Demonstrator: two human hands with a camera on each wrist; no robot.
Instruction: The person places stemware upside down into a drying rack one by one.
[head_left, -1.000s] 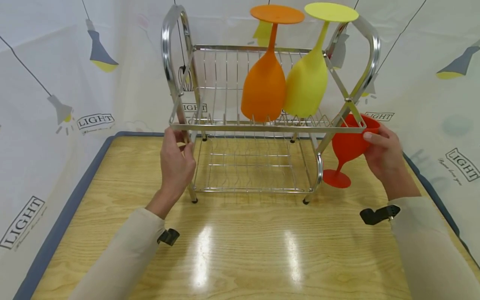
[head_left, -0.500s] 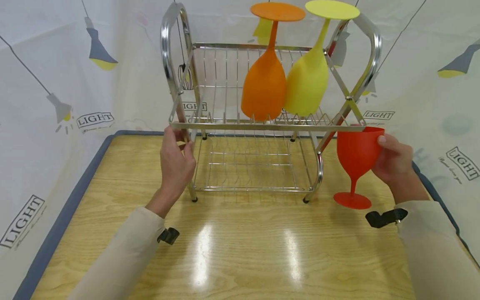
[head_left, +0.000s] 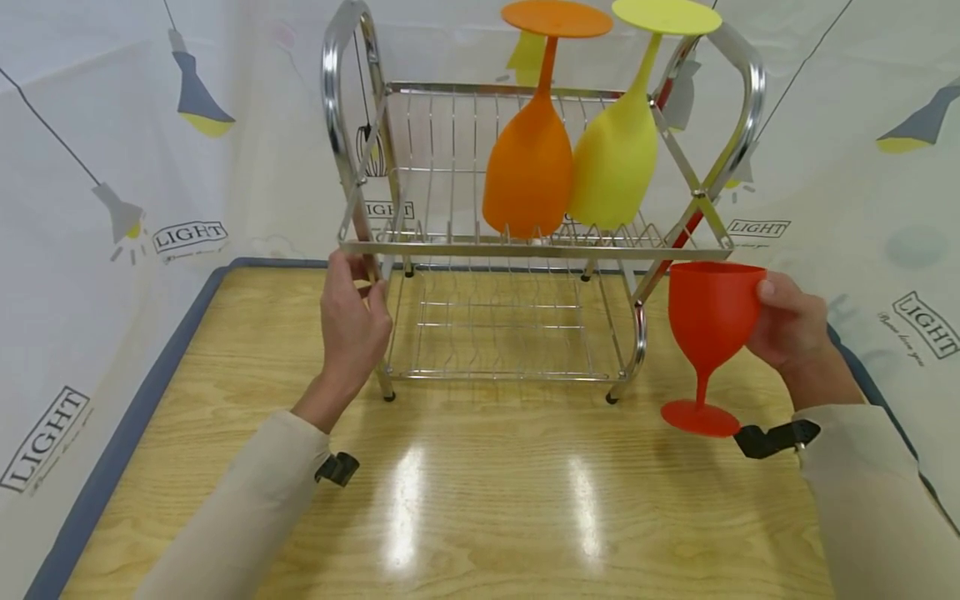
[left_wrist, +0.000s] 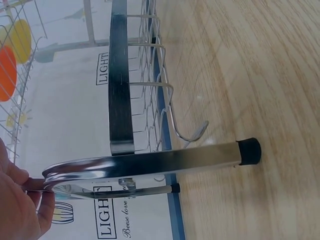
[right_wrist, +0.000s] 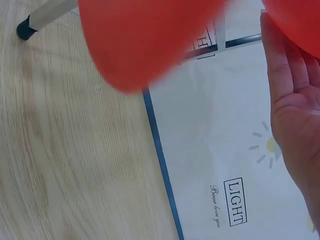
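Observation:
My right hand [head_left: 795, 321] holds a red plastic goblet [head_left: 712, 312] by the side of its bowl, upright, just right of the metal dish rack [head_left: 525, 250]. In the right wrist view the goblet's foot [right_wrist: 135, 50] looms blurred, with fingers [right_wrist: 285, 70] lying along the bowl. At the rack's left side, my left hand [head_left: 352, 321] grips the frame under the upper shelf, thumb and fingers round the metal in the left wrist view. On that shelf an orange goblet [head_left: 528, 171] and a yellow goblet [head_left: 618, 158] stand upside down, side by side.
The rack's lower shelf [head_left: 498, 317] is a wire grid low over the wooden table [head_left: 487, 492]. Black-capped feet [left_wrist: 250, 151] carry the rack. A white printed sheet [head_left: 112, 192] hangs behind and at the sides, and a blue border [head_left: 150, 417] runs along the table's edge.
The red goblet has come from behind the rack's right end toward me, lower, and its tilt has straightened. My left hand has kept its grip on the rack.

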